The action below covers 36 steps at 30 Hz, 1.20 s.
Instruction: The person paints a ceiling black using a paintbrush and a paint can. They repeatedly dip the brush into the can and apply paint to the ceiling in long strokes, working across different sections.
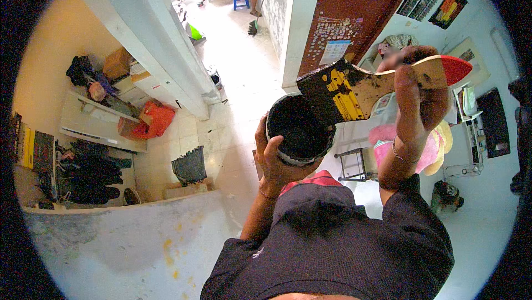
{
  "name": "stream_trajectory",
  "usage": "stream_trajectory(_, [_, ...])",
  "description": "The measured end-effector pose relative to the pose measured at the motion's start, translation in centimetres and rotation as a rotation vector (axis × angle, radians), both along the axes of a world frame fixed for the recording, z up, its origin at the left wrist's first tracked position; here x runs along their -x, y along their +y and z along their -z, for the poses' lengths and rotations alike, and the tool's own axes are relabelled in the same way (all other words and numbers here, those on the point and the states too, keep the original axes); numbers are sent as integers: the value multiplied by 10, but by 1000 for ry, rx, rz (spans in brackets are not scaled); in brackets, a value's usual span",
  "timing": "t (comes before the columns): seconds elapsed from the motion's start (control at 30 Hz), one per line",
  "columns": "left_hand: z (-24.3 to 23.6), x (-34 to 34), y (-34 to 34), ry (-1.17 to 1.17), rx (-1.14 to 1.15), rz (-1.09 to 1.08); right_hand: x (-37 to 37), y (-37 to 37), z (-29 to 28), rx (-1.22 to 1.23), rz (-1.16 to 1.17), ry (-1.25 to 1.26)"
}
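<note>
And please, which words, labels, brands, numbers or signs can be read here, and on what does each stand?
None reads clearly.
Yellow marking on the brush: partly blackened, too blurred.
Sheet on the brown door: too small.
White mark on the black shirt: too small.

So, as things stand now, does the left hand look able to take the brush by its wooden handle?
Probably not: the left hand is occupied holding the round container, and the right hand already grips the handle of the brush.
</note>
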<state>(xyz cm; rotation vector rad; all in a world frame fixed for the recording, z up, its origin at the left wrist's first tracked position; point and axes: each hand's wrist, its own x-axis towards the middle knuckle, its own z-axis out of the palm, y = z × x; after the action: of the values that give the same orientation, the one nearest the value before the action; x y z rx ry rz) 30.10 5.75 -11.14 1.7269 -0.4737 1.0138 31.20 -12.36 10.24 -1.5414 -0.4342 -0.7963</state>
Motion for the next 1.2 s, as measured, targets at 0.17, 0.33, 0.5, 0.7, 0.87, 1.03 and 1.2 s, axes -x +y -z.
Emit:
stream_trajectory(0.17, [9,3,-3,35,89,66,2,6,-1,60,66,-21])
stream_trajectory(0.33, [7,8,1,35,31,33,3,14,-3,2,22,-19])
stream_trajectory(0.5, [6,10,5,19,8,30,4,18,-3,0,2,32])
stream_trajectory(0.7, [7,7,4,-1,53,38,4,22,0,-9,63,59])
stream_trajectory(0.87, [3,3,4,-31,52,27,4,18,2,46,58,58])
stream_trajectory(1.03, [5,-1,-4,-26,175,60,-4,9,6,77,-3,-59])
stream_trajectory(1.2, [3,-2,-9,-42,194,64,-6,6,6,130,35,-18])
